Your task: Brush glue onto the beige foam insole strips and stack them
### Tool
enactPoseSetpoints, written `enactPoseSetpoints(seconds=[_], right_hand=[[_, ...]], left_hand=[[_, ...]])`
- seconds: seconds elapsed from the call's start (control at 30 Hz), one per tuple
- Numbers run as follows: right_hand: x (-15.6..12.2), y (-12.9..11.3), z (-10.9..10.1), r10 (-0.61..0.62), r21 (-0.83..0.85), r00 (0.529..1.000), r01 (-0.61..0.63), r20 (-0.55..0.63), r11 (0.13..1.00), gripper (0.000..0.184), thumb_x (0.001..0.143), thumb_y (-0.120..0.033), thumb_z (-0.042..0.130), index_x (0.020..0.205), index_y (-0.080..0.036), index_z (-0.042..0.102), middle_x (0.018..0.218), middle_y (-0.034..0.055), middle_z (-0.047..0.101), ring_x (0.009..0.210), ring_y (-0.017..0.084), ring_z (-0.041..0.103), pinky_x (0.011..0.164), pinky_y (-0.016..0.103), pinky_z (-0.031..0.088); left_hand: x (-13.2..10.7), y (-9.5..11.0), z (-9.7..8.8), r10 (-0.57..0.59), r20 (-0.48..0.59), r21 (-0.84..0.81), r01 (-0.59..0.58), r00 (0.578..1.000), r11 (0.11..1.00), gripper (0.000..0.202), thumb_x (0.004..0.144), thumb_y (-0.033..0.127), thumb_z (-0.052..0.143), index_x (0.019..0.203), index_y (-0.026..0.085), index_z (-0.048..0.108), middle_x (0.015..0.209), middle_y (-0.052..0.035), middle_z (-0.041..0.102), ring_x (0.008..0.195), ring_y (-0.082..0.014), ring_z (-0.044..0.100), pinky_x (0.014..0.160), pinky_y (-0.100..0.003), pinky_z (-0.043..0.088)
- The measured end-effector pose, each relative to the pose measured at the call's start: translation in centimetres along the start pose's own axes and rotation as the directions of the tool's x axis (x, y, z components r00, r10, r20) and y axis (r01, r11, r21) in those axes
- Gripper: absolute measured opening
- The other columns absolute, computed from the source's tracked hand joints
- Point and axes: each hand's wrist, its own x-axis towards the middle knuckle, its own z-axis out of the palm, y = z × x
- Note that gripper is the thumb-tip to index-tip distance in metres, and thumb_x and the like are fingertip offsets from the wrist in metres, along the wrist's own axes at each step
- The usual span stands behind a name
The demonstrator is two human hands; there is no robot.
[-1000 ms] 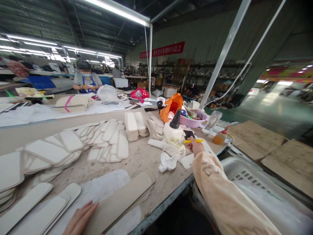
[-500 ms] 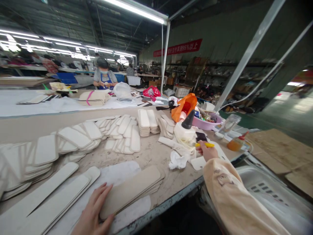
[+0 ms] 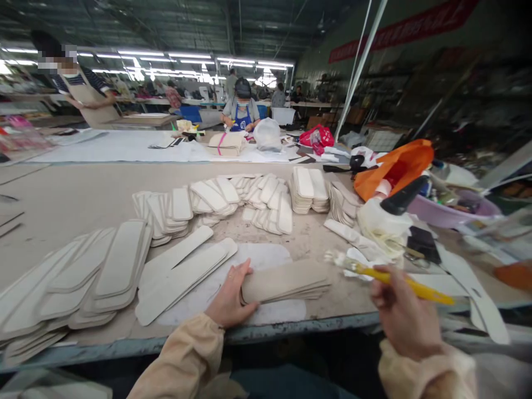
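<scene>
My left hand (image 3: pixel 233 295) grips the left end of a fanned stack of beige shaped panels (image 3: pixel 286 280), thumb at the near side and fingers at the far side. The stack lies on a white sheet (image 3: pixel 266 253) at the table's front edge. In my right hand (image 3: pixel 407 313) is a brush (image 3: pixel 376 273) with a yellow handle, its whitish, clotted bristles pointing left, above the table and apart from the stack. Behind the brush stands a white plastic container (image 3: pixel 384 221) with a dark spout and yellowish residue on it. Long pale panels (image 3: pixel 195 271) lie left of my left hand.
Several piles of pale panels (image 3: pixel 120 260) spread across the table's left and middle. On the right are an orange bag (image 3: pixel 393 166), a lilac basin (image 3: pixel 449 213) and a black block (image 3: pixel 424 244). Across the table, a person in a blue apron (image 3: pixel 242 119) works; another stands far left.
The view has swung left. My right hand has come from beside the white container toward the stack, bringing the brush with it. My left hand stays at the stack's left end.
</scene>
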Motion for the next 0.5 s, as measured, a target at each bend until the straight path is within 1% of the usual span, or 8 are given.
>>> enactPoseSetpoints(seconds=[0.03,0.1,0.13,0.2,0.27,0.33,0.4,0.5], right_hand=[[-1.5,-0.2,2.0,0.008,0.055,0.998,-0.011,0.057,0.998,0.040,0.084,-0.058,0.043,0.091,-0.021,0.057,0.053,-0.0011,0.048,0.043,0.012,0.043,0.040,0.026,0.034],[-3.9,-0.1,5.5,0.032,0.223,0.980,-0.076,0.194,0.972,0.038,0.082,-0.056,0.054,0.089,-0.019,0.058,0.051,-0.0023,0.051,0.041,0.010,0.042,0.038,0.022,0.032],[-4.8,0.0,6.9,0.037,0.258,0.965,-0.106,0.259,0.960,0.038,0.082,-0.055,0.056,0.090,-0.018,0.058,0.052,-0.0023,0.052,0.042,0.010,0.043,0.039,0.021,0.032],[-6.0,0.6,8.9,0.041,0.290,0.938,-0.148,0.344,0.946,0.037,0.083,-0.053,0.057,0.090,-0.017,0.059,0.052,-0.0024,0.054,0.041,0.009,0.043,0.039,0.020,0.033],[-6.7,1.3,10.2,0.052,0.280,0.914,-0.176,0.401,0.944,0.038,0.084,-0.053,0.056,0.091,-0.016,0.059,0.052,-0.0023,0.055,0.041,0.008,0.043,0.039,0.019,0.034],[-7.3,1.9,11.0,0.063,0.267,0.900,-0.194,0.431,0.944,0.039,0.084,-0.054,0.056,0.092,-0.016,0.058,0.052,-0.0022,0.055,0.041,0.009,0.043,0.039,0.020,0.035],[-7.7,2.2,11.7,0.067,0.265,0.895,-0.201,0.442,0.943,0.039,0.084,-0.054,0.056,0.092,-0.016,0.058,0.053,-0.0022,0.055,0.042,0.009,0.044,0.040,0.020,0.035],[-8.3,2.5,12.6,0.074,0.263,0.886,-0.214,0.457,0.941,0.040,0.083,-0.055,0.055,0.093,-0.016,0.058,0.053,-0.0021,0.055,0.042,0.010,0.043,0.040,0.021,0.035]], left_hand=[[0.0,0.0,0.0,-0.004,-0.006,-0.001,0.004,1.000,1.000,0.096,0.070,0.025,0.066,0.145,0.016,0.006,0.133,-0.0158,0.043,0.128,-0.0312,0.036,0.112,-0.059,0.016],[0.1,0.0,0.0,-0.016,-0.020,0.008,0.016,1.000,1.000,0.100,0.068,0.027,0.068,0.145,0.015,0.007,0.136,-0.0181,0.039,0.129,-0.0333,0.034,0.110,-0.059,0.020],[0.0,0.1,-0.1,-0.025,-0.028,0.015,0.025,0.999,1.000,0.101,0.066,0.028,0.069,0.146,0.015,0.007,0.137,-0.0189,0.037,0.129,-0.0344,0.032,0.110,-0.060,0.021],[-0.2,0.2,-0.1,-0.047,-0.039,0.031,0.048,0.998,0.998,0.104,0.065,0.029,0.070,0.146,0.015,0.007,0.138,-0.0199,0.036,0.130,-0.0363,0.031,0.109,-0.062,0.019],[-0.5,0.2,-0.2,-0.074,-0.047,0.031,0.075,0.996,0.997,0.106,0.064,0.030,0.071,0.146,0.015,0.005,0.138,-0.0203,0.036,0.128,-0.0366,0.033,0.108,-0.063,0.017],[-0.9,0.2,-0.3,-0.090,-0.052,0.012,0.091,0.995,0.996,0.105,0.066,0.030,0.069,0.147,0.016,0.003,0.135,-0.0194,0.039,0.124,-0.0347,0.039,0.109,-0.063,0.016],[-1.2,0.0,-0.4,-0.093,-0.046,-0.006,0.092,0.995,0.996,0.103,0.068,0.029,0.067,0.147,0.017,0.002,0.133,-0.0179,0.043,0.121,-0.0326,0.043,0.109,-0.063,0.015],[-1.3,-0.2,-0.4,-0.093,-0.035,-0.005,0.093,0.995,0.996,0.101,0.068,0.028,0.067,0.146,0.018,0.005,0.132,-0.0170,0.045,0.121,-0.0310,0.044,0.110,-0.062,0.013]])
